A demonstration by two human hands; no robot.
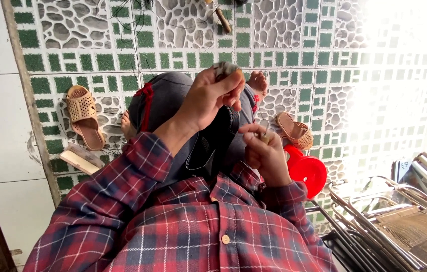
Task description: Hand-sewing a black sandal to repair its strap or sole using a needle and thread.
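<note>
My left hand [212,98] is raised above my lap and pinches a small grey piece [226,68] between thumb and fingers. Lower and to the right, my right hand [266,153] is closed around a small slim thing [265,136]; what it is cannot be told. A black item [212,143], possibly a shoe or strap, lies on my grey trousers [170,93] between the two hands. A red cord [145,103] hangs over one knee. My plaid shirt sleeves fill the bottom of the view.
A tan sandal [83,121] lies on the green patterned tile floor at left, another [294,132] at right beside a red plastic stool [308,170]. A wooden block [80,160] sits near the left sandal. Folded metal chairs [390,221] stand at the bottom right.
</note>
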